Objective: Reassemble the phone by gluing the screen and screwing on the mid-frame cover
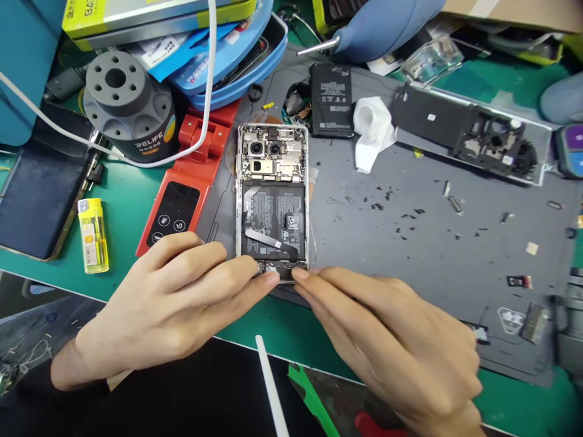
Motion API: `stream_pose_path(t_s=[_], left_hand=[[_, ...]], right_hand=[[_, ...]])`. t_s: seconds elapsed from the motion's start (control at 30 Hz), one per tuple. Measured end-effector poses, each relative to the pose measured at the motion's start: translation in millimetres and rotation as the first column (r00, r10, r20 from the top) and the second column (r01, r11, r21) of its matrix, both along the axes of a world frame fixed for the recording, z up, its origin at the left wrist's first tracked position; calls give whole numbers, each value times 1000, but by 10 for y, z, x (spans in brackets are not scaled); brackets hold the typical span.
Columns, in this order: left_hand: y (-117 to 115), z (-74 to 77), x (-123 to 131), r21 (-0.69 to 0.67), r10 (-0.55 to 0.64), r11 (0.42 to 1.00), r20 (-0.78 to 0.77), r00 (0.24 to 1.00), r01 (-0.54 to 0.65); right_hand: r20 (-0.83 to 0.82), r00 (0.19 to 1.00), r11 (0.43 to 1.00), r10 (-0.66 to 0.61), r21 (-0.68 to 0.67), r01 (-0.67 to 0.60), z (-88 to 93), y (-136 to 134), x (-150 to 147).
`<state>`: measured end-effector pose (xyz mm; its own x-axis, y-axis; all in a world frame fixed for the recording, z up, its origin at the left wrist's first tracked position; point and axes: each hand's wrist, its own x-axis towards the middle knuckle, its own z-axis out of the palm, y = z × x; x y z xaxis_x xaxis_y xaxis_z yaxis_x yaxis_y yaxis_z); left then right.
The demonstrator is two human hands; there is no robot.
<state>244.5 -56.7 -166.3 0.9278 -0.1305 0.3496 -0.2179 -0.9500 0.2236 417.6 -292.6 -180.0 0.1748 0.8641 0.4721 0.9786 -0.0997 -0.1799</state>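
An opened phone (273, 200) lies face down on the grey mat, its circuit board and cameras showing at the top. Its black battery (273, 212) fills the middle, with a silver flex cable (262, 235) running across it. At the phone's bottom left corner, my left hand (177, 303) has thumb and forefinger pinched together by a small part. My right hand (387, 328) is closed too, its fingertips pressed at the bottom right end of the phone. Whatever is between the fingertips of either hand is hidden or too small to name.
Left are a red device (175, 203), a grey RELIFE holder (130, 109), a lighter (94, 237) and a dark phone (40, 182). A loose battery (331, 100), crumpled white tissue (373, 127) and a phone housing (473, 133) lie behind. Black scraps (410, 213) litter the mat.
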Motion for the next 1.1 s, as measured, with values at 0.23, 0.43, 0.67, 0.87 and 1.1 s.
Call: stream_pose_path(t_s=[0.23, 0.43, 0.67, 0.87, 1.1], left_hand=[[-18, 3, -26, 2, 13, 1000, 4, 1000, -13], [-48, -4, -73, -64, 65, 996, 5, 998, -64], [-50, -10, -82, -47, 86, 995, -7, 996, -86], [-31, -10, -76, -7, 62, 998, -14, 998, -63], [8, 24, -25, -32, 32, 999, 17, 999, -31]], right_hand=[[-31, 999, 999, -36, -1, 36, 26, 32, -24], [-41, 999, 999, -33, -11, 33, 17, -20, -15], [-91, 995, 999, -29, 31, 32, 12, 6, -17], [-89, 996, 1000, -18, -24, 16, 64, -46, -10], [-22, 999, 999, -34, -29, 34, 4, -85, -28]])
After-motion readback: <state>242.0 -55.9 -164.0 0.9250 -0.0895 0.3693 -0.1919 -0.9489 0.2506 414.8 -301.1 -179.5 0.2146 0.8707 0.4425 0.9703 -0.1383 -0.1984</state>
